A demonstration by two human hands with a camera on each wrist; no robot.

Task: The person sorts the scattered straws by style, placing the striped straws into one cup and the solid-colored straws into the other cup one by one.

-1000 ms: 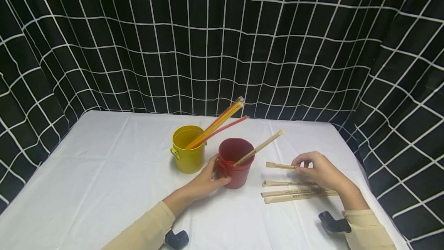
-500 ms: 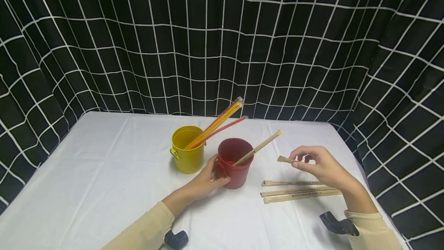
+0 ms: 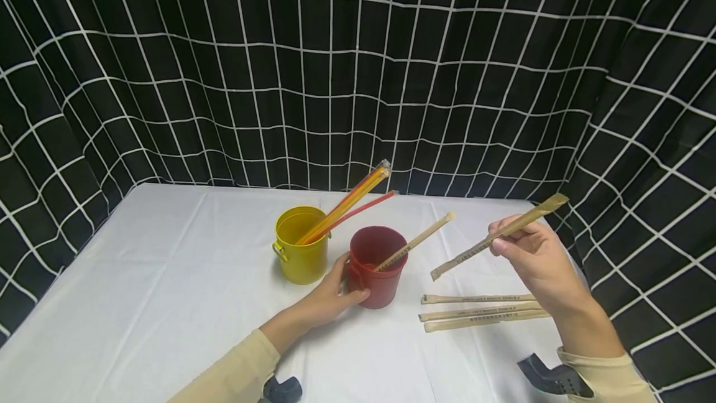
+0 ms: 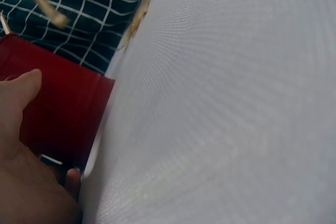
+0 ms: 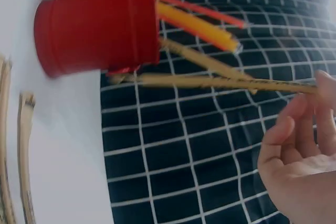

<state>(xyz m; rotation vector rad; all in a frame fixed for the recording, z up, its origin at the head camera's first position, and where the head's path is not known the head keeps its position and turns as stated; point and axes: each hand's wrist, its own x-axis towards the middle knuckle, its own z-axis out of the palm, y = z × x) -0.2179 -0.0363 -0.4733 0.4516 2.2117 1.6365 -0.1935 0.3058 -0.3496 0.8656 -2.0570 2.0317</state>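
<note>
Desk (image 3: pixel 168 278) covered with a white cloth (image 3: pixel 363 359). On it stand a red bucket (image 3: pixel 376 291) and, left of the red bucket and slightly behind it, a yellow bucket (image 3: pixel 304 266). Three tan sticks (image 3: pixel 475 313) lie roughly parallel, right of the red bucket.

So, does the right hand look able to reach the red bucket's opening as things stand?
Probably yes. The right hand holds a beige stick in the air, and the gap to the red bucket looks free; only the leaning stick in it might get brushed.
</note>
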